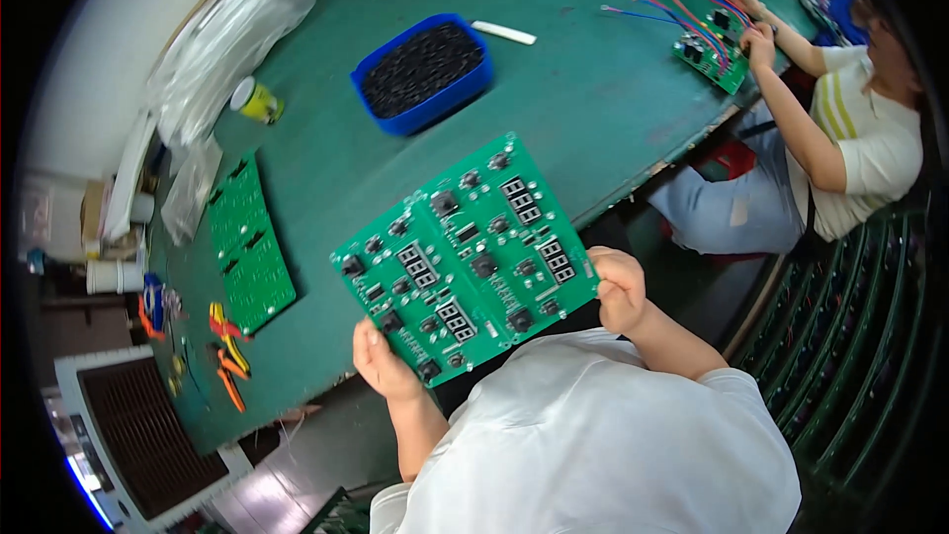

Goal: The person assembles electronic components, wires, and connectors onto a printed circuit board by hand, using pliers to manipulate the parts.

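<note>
A green circuit board panel is held up in front of me, tilted, with its component side showing. It carries several black push buttons and white-segmented digit displays. My left hand is closed on its lower left edge, and my right hand pinches its right edge. Beyond the panel, a blue tray full of small black parts sits on the green table. Another green circuit board panel lies on the table to the left.
Pliers with orange handles and a yellow-and-red tool lie at the left. A yellow-green can stands near plastic sheeting. At the right, a co-worker handles a wired circuit board. Dark racks stand behind.
</note>
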`<state>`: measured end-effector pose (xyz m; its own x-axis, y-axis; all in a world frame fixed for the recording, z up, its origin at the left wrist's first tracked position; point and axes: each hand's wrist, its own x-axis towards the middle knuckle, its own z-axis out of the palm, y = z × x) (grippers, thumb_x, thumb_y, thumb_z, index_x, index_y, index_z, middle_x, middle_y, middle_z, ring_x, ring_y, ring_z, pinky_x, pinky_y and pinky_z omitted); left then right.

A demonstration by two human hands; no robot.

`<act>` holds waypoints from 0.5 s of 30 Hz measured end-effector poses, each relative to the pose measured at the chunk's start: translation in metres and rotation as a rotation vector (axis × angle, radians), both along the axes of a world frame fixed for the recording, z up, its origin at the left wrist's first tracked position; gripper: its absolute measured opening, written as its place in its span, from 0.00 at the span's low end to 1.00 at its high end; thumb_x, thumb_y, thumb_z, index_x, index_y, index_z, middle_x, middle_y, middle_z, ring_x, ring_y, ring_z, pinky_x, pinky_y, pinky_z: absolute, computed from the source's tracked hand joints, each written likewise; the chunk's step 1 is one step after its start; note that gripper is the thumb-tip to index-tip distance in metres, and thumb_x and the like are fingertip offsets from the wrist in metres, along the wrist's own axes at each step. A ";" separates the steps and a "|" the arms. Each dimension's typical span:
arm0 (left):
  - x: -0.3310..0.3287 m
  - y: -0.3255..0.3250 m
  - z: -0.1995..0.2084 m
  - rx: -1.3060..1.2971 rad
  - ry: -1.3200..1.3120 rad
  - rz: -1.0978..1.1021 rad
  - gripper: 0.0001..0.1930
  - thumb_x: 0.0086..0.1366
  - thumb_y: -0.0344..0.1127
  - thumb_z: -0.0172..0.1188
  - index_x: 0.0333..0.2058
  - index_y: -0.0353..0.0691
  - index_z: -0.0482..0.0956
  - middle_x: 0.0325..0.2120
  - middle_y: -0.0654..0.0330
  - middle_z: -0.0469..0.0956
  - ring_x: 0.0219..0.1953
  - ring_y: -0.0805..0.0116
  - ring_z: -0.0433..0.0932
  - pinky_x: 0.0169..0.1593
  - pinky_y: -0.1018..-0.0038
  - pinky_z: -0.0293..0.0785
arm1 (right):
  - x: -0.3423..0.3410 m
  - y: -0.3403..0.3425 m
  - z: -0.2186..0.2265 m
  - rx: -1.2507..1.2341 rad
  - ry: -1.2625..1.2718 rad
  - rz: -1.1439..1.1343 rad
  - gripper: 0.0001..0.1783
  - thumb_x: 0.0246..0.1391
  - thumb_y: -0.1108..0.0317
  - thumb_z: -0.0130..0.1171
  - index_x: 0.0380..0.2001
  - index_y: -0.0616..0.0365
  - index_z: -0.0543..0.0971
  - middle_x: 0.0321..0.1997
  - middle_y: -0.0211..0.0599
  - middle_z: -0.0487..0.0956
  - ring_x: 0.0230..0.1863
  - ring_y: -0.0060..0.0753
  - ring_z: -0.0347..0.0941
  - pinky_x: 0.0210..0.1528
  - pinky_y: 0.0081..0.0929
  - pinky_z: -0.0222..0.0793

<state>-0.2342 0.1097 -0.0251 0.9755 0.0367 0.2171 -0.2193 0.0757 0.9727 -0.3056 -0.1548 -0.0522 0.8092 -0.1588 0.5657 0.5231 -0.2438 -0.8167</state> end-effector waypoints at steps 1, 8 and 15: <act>-0.001 0.003 0.000 0.010 0.001 0.006 0.14 0.63 0.37 0.42 0.32 0.30 0.71 0.27 0.61 0.71 0.29 0.78 0.66 0.35 0.82 0.61 | 0.001 0.002 0.000 0.005 0.004 0.029 0.11 0.44 0.68 0.42 0.13 0.61 0.63 0.13 0.39 0.61 0.13 0.40 0.55 0.18 0.31 0.51; -0.001 0.010 -0.004 0.001 -0.007 -0.008 0.14 0.64 0.35 0.41 0.31 0.30 0.71 0.27 0.61 0.73 0.29 0.79 0.66 0.35 0.82 0.61 | 0.001 0.006 0.006 0.040 0.027 0.026 0.13 0.46 0.67 0.42 0.13 0.60 0.63 0.13 0.38 0.63 0.14 0.36 0.57 0.19 0.29 0.53; -0.004 0.010 0.005 0.033 -0.024 -0.001 0.14 0.63 0.35 0.41 0.30 0.30 0.71 0.28 0.58 0.73 0.29 0.77 0.67 0.36 0.81 0.62 | 0.000 0.012 0.010 0.062 -0.007 -0.004 0.15 0.48 0.64 0.41 0.13 0.61 0.65 0.15 0.39 0.68 0.15 0.36 0.60 0.21 0.27 0.56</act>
